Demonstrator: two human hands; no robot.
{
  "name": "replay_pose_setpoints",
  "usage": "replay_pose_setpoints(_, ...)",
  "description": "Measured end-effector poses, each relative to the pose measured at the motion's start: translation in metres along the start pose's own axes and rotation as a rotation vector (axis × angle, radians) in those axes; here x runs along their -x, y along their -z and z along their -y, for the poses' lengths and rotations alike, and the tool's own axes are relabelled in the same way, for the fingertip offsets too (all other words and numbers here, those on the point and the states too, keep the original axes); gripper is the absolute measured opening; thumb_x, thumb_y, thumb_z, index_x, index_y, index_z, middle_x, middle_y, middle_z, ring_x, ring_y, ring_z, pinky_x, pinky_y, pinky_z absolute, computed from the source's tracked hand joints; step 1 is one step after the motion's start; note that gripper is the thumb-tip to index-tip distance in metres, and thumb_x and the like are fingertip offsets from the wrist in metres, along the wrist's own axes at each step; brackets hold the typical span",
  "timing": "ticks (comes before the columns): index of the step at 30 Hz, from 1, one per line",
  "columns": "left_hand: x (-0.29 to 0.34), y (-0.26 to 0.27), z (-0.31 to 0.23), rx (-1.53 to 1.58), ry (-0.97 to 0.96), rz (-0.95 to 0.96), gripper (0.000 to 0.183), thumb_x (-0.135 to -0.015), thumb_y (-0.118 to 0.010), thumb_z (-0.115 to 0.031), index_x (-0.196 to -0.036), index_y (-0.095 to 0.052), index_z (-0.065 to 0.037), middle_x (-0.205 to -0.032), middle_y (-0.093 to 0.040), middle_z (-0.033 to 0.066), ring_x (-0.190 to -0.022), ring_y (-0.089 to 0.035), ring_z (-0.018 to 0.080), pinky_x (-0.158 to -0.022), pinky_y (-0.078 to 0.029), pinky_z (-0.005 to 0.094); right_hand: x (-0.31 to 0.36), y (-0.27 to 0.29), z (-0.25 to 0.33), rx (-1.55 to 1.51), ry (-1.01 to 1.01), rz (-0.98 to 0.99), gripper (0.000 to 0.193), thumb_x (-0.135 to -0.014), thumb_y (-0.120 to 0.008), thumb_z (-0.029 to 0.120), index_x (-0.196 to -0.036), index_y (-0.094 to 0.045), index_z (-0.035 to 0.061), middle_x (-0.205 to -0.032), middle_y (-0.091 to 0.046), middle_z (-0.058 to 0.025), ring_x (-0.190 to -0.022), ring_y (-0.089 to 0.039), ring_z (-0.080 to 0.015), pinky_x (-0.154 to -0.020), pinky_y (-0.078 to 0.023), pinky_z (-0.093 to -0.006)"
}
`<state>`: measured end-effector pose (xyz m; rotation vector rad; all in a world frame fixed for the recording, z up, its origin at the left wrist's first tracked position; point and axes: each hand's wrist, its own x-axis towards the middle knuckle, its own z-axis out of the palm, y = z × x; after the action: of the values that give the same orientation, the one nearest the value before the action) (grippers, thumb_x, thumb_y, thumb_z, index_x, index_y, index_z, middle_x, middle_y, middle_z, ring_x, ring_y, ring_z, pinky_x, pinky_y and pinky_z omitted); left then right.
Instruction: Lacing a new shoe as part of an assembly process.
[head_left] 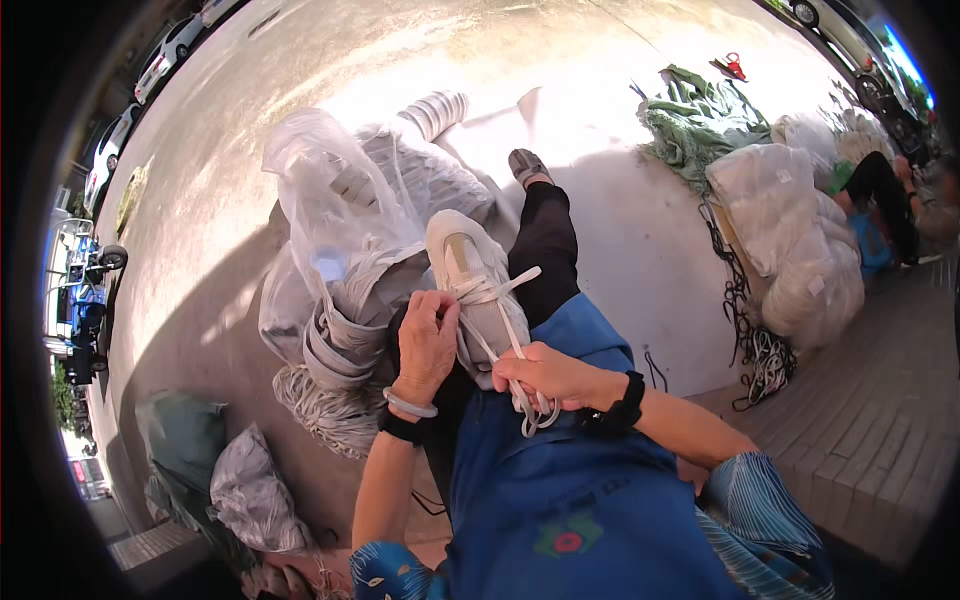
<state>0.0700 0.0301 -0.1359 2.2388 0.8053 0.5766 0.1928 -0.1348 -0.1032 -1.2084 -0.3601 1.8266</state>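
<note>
Two hands (430,335) (548,376) apart, seemingly along shoe's (492,322) edge

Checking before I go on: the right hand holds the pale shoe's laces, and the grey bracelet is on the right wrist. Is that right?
Not quite: the head view shows the grey bracelet on the left wrist. The right hand does hold the laces of the pale shoe.

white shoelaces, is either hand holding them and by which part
The right hand pinches the white shoelaces along their loose length, where they bunch into loops. The left hand is at the side of the shoe; its grip cannot be told.
</note>
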Motion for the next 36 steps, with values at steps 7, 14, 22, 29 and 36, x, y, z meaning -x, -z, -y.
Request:
replay_pose_setpoints(7,-0.016,0.013,0.013,0.551,0.490,0.465,0.014,-0.098,-0.050,-0.016,-0.096,-0.051,-0.002,-0.064,-0.053,0.0028,-0.046,-0.052,0.0107,-0.041,-0.045,0.0243,0.033,-0.021,0.034,0.124,-0.003,0.142,0.030,-0.097,-0.050,0.029,-0.081,-0.057,0.0051,-0.058,-0.046,0.0022,-0.048,-0.044,-0.0064,-0.041,-0.033,-0.0221)
replay_pose_setpoints(14,-0.006,0.006,0.021,0.499,0.432,0.325,0.011,-0.096,-0.047,-0.011,-0.099,-0.051,-0.001,-0.072,-0.056,0.0066,-0.051,-0.056,0.0108,-0.042,-0.049,0.0260,0.033,-0.053,0.029,0.528,0.077,0.432,0.038,-0.102,-0.043,0.033,-0.080,-0.057,0.0056,-0.060,-0.045,0.0016,-0.054,-0.041,-0.0075,-0.050,-0.034,-0.0247)
replay_pose_setpoints(22,0.003,0.005,0.007,0.739,0.424,0.056,0.011,-0.097,-0.053,-0.014,-0.100,-0.051,-0.004,-0.076,-0.053,0.0025,-0.053,-0.054,0.0079,-0.041,-0.049,0.0240,-0.002,-0.124,-0.009,0.898,0.785,0.723,0.031,-0.090,-0.049,0.019,-0.071,-0.056,-0.0050,-0.067,-0.055,-0.0198,-0.064,-0.057,-0.0329,-0.062,-0.043,-0.0419)
replay_pose_setpoints(29,0.016,0.006,0.016,0.564,0.434,0.130,0.021,-0.098,-0.056,-0.024,-0.093,-0.053,-0.004,-0.070,-0.055,0.0018,-0.047,-0.051,0.0060,-0.039,-0.044,0.0226,0.012,-0.122,0.007,0.772,0.602,0.863,0.030,-0.090,-0.047,0.017,-0.073,-0.059,-0.0038,-0.073,-0.058,-0.0204,-0.068,-0.059,-0.0344,-0.065,-0.045,-0.0426)
replay_pose_setpoints(36,0.020,0.035,-0.054,0.681,0.575,0.662,0.030,-0.100,-0.052,-0.029,-0.105,-0.060,-0.001,-0.077,-0.061,0.0040,-0.055,-0.059,0.0104,-0.051,-0.051,0.0240,0.013,-0.099,0.003,1.099,0.643,0.741,0.035,-0.092,-0.052,0.027,-0.074,-0.060,-0.0021,-0.068,-0.059,-0.0211,-0.067,-0.060,-0.0384,-0.062,-0.046,-0.0448)
